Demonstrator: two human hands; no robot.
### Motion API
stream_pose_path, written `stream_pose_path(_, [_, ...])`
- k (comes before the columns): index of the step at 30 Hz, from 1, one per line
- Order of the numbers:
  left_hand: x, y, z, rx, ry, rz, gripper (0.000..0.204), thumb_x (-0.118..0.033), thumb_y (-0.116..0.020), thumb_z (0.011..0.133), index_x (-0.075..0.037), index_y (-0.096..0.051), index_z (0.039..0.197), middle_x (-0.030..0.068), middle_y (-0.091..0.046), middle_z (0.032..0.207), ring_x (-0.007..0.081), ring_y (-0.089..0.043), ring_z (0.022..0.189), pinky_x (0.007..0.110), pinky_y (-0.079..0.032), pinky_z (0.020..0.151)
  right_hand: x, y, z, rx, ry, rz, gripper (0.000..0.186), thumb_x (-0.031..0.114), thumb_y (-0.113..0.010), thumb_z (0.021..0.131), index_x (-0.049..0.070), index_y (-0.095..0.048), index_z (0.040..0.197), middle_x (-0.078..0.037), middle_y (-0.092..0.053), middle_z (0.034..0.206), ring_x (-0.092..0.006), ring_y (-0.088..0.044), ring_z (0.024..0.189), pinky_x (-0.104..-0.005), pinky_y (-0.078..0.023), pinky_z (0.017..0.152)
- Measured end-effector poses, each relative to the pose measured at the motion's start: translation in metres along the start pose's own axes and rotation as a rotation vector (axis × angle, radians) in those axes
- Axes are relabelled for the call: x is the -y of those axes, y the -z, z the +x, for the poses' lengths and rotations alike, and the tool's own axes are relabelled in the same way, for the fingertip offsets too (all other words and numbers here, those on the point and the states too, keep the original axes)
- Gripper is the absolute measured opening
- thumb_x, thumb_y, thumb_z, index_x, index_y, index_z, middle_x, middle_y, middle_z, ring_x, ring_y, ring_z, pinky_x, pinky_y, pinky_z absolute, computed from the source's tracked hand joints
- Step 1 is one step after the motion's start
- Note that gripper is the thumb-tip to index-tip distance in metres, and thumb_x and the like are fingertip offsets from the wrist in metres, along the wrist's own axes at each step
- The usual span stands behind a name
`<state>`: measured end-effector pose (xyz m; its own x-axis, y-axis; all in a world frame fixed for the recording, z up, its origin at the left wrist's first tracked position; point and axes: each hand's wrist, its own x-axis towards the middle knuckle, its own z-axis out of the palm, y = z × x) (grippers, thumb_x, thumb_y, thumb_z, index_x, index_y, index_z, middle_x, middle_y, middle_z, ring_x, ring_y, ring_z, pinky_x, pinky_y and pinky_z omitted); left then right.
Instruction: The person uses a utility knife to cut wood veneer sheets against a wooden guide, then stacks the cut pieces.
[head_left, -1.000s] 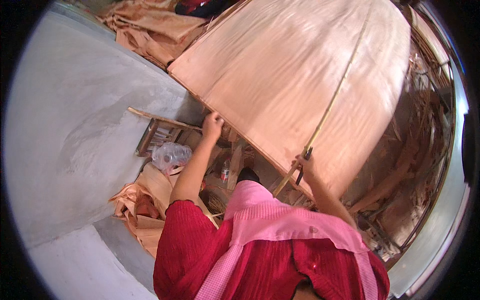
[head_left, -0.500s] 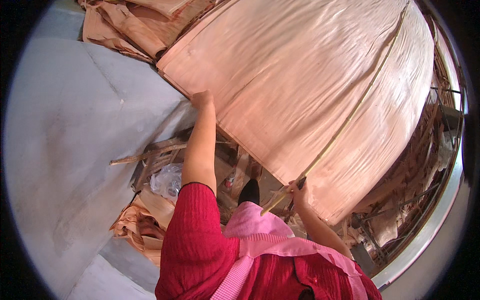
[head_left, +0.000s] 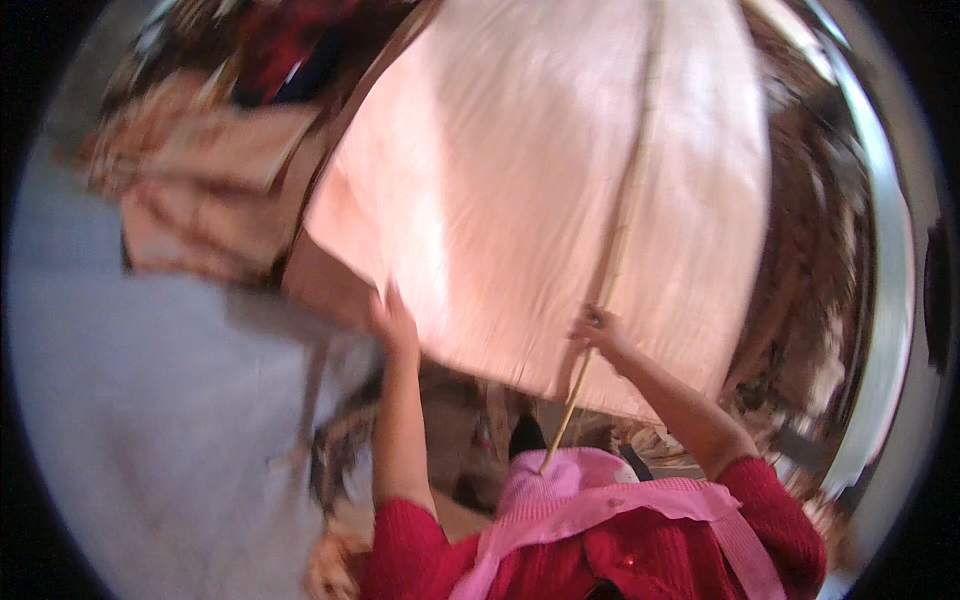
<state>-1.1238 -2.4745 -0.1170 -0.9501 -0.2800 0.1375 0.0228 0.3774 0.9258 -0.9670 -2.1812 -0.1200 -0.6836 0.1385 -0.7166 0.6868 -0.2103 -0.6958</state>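
A large pale wood veneer sheet [head_left: 480, 200] fills the upper middle, its left edge raised over darker sheets [head_left: 325, 285] beneath. My left hand [head_left: 395, 320] is closed at the sheet's lower-left edge, blurred by motion, apparently pinching it. My right hand [head_left: 603, 330] grips a long, thin yellow bamboo stick [head_left: 565, 420] that runs up across the veneer; a small dark object in the same grip is too blurred to name. The stick's lower end reaches my pink apron [head_left: 560, 485].
A pale grey concrete surface [head_left: 140, 400] lies at left. Crumpled veneer scraps [head_left: 210, 200] are piled at upper left, near red and dark fabric [head_left: 270, 55]. More scraps [head_left: 800, 250] and a pale curved rail or ledge [head_left: 870, 390] line the right side.
The top sheet's left edge has lifted away from those beneath, with my left hand at it. My right hand still holds the stick. The view has swung, blurring the picture.
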Motion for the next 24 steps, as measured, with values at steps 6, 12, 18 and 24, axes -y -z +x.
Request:
stream_pose_path(6, [-0.133,-0.067,-0.134,0.471,-0.729,0.044,0.016,-0.009,-0.051,0.079,-0.002,-0.06,0.089,0.0138,-0.059,0.101,0.0314,-0.056,0.093,0.041,-0.044,0.079,0.138,-0.016,-0.043,0.218,0.029,0.08,0.037,0.044,-0.05,0.083,0.007,-0.054,0.08,-0.001,-0.049,0.059,-0.0098,-0.045,0.047,-0.0235,-0.025,0.041])
stream_pose_path(12, [-0.171,-0.115,-0.22,0.512,-0.934,0.125,0.019,-0.011,-0.057,0.072,-0.004,-0.06,0.089,0.0128,-0.059,0.091,0.0313,-0.056,0.084,0.043,-0.044,0.074,0.1,0.067,-0.103,-0.01,0.085,0.186,0.032,0.036,-0.054,0.083,0.004,-0.058,0.082,-0.002,-0.056,0.069,-0.0109,-0.05,0.054,-0.0253,-0.038,0.046])
stream_pose_path(18, [-0.174,-0.083,-0.329,0.674,-0.748,0.319,0.046,-0.034,-0.052,0.082,-0.009,-0.045,0.119,0.0131,-0.047,0.116,0.0349,-0.037,0.113,0.051,-0.021,0.096,0.041,0.178,-0.13,-0.298,0.24,0.339,0.022,0.026,-0.063,0.078,0.005,-0.056,0.076,0.003,-0.05,0.067,-0.0097,-0.047,0.059,-0.0276,-0.039,0.052])
stream_pose_path(24, [0.015,-0.064,-0.452,0.535,0.611,0.892,0.093,-0.042,-0.07,0.063,0.0,-0.02,0.13,0.0223,-0.03,0.129,0.0416,-0.026,0.121,0.046,-0.023,0.1,-0.037,0.302,-0.144,-0.465,0.12,0.291,0.029,0.026,-0.059,0.08,-0.003,-0.058,0.082,-0.004,-0.055,0.068,-0.0141,-0.051,0.057,-0.0297,-0.042,0.051])
